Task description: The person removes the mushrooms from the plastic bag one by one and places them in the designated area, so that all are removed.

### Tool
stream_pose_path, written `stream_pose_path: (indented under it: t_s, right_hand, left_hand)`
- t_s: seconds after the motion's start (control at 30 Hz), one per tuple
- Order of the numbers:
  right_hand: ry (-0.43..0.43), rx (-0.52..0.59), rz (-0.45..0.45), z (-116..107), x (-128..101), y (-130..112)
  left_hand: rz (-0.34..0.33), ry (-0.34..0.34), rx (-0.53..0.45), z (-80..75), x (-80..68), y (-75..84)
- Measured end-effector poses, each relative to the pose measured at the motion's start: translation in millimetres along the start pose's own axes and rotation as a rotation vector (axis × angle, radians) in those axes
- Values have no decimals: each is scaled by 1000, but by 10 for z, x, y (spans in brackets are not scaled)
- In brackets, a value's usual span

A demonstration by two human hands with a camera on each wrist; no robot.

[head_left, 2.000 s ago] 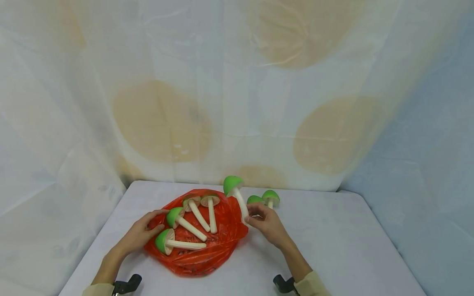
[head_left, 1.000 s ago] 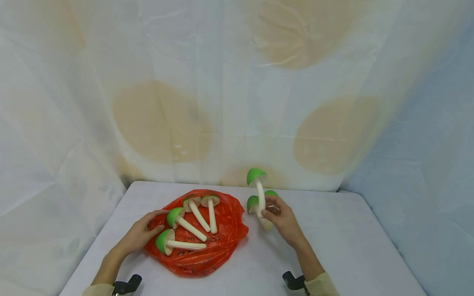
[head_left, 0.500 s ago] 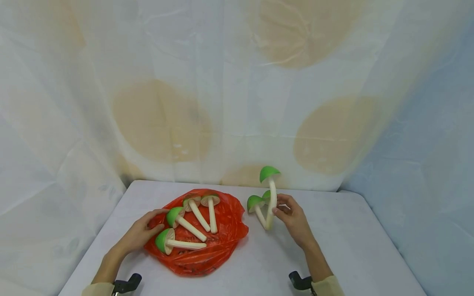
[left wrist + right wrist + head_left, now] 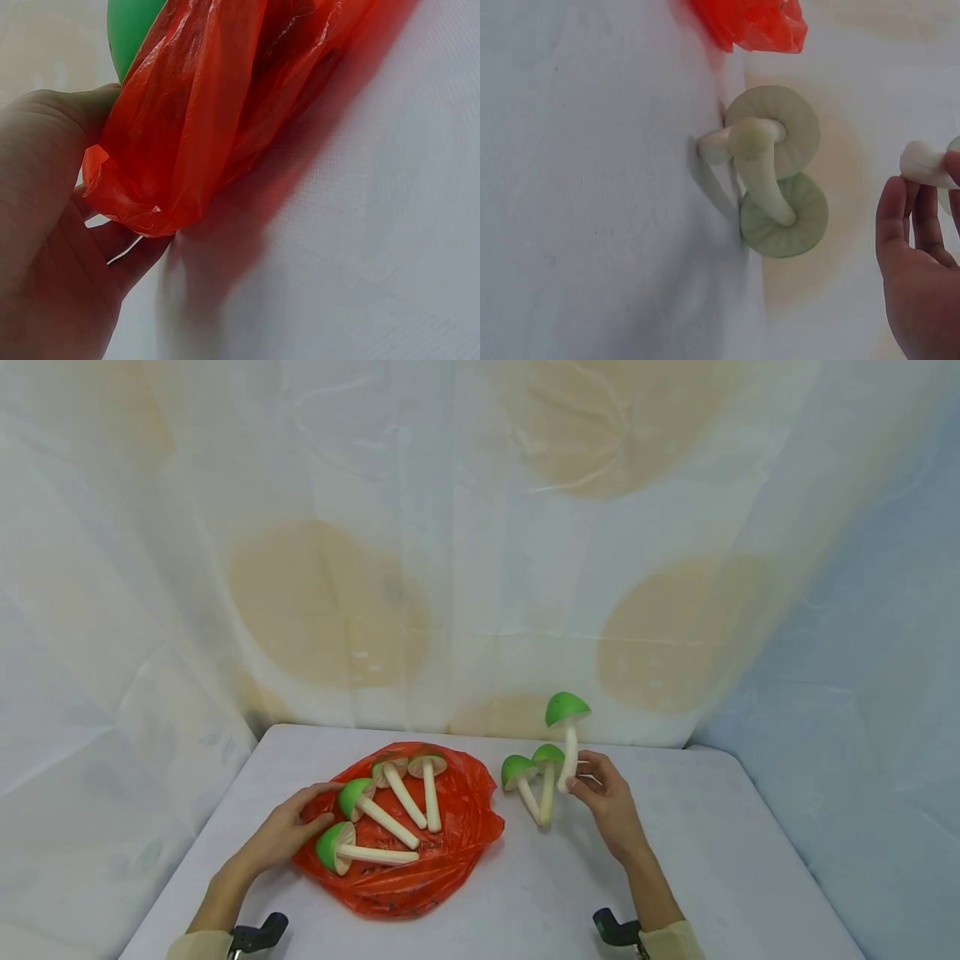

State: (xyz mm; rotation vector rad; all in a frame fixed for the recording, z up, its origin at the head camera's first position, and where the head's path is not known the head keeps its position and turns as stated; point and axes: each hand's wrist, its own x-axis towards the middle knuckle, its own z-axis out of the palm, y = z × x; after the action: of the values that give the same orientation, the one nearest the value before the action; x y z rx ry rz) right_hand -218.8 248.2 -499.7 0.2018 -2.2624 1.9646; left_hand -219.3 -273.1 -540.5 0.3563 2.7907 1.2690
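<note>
Fingers [image 4: 579,783] pinch mushroom [image 4: 567,727]; two mushrooms [image 4: 534,781] stand alongside.

The head camera looks forward and down from above the near edge of the table [image 4: 697,860], taking in the whole top and the draped backdrop. The left wrist camera sits very close, low over the table, facing the red bag [image 4: 210,112]. The right wrist camera looks along the tabletop at the two lying mushrooms [image 4: 776,184], with the bag's edge [image 4: 754,22] shared.
</note>
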Motion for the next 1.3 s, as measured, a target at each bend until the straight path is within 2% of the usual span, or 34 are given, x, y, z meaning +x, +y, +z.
stream_pose_path:
  t_s: [0.23,0.47,0.6,1.0,1.3]
  right_hand:
    - [26,-23,14,-109,-3,51]
    - [51,15,15,-207,-11,97]
    - [58,18,48,-273,-14,153]
    - [76,-135,183,-453,-31,332]
    - [50,-184,195,-497,-41,451]
  left_hand:
    - [-18,-5,13,-12,2,7]
    - [-18,-9,5,-13,7,-1]
    - [-16,-7,1,-8,7,-11]
    - [-4,-3,-8,-9,5,-22]
    - [7,-2,-2,5,4,-39]
